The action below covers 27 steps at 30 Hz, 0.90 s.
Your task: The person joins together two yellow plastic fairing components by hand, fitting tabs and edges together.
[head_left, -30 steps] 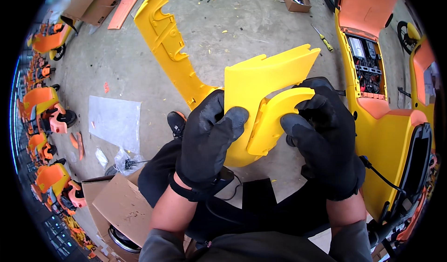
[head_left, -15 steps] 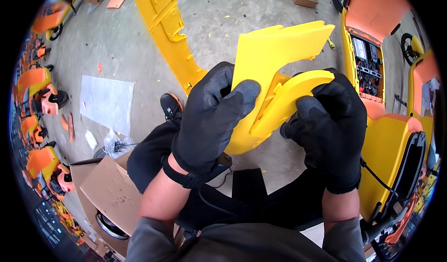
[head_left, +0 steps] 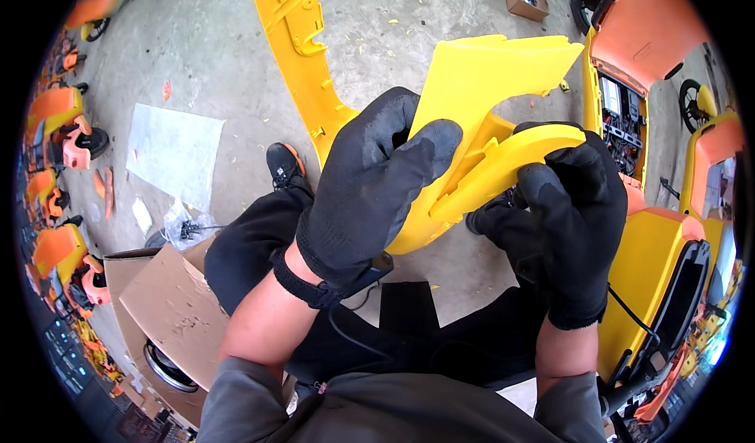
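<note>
From my remote seat I see the left hand in a black fabric glove (head_left: 370, 187) clamped on a broad, smooth yellow plastic panel (head_left: 487, 73), thumb flat on its face; the right hand in a matching black glove (head_left: 582, 215) pinches the tip of a slim, curved yellow plastic trim piece (head_left: 511, 164), which lies along the panel's right edge, though I cannot tell whether they are joined; both parts are raised above the grey concrete floor (head_left: 409, 18); an open brown cardboard box (head_left: 177, 301) stands at lower left.
</note>
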Each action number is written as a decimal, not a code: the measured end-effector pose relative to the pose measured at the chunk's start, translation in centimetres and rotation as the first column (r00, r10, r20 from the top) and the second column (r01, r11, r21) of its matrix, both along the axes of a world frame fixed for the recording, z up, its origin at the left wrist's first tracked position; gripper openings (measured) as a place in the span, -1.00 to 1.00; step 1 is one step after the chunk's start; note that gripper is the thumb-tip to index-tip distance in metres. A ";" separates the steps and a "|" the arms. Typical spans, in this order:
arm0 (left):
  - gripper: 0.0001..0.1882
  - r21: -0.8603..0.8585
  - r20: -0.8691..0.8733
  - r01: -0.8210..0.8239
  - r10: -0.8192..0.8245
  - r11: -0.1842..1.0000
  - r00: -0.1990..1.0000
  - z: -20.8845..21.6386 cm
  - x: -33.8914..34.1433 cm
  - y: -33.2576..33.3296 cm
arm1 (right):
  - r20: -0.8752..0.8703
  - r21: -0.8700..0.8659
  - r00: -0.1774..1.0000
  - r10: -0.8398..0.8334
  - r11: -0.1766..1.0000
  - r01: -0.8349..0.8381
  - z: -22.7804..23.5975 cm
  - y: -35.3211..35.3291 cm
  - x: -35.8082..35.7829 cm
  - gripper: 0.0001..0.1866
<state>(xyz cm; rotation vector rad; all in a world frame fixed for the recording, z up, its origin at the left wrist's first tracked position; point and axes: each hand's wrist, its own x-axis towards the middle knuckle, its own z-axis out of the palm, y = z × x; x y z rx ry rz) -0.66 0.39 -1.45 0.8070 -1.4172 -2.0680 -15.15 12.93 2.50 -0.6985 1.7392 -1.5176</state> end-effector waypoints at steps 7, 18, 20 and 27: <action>-0.75 0.000 -0.009 -0.012 0.012 1.000 1.000 0.0 -0.1 0.1 | -0.040 -0.086 0.997 0.066 0.994 -0.069 -0.3 0.3 -0.3 -0.81; -0.80 -0.063 0.009 -0.003 0.004 0.998 1.000 0.2 -0.1 0.1 | -0.044 -0.044 0.994 -0.101 0.994 0.099 0.0 0.0 -0.3 -0.81; -0.81 -0.074 0.022 0.008 -0.007 0.997 1.000 0.1 0.0 0.0 | 0.049 -0.058 0.997 -0.063 0.996 0.066 -0.2 0.1 -0.7 -0.79; -0.80 -0.041 0.019 0.025 -0.024 0.999 1.000 0.9 -0.1 0.0 | 0.174 -0.282 0.980 0.098 0.958 -0.045 -1.8 0.5 -1.4 -0.68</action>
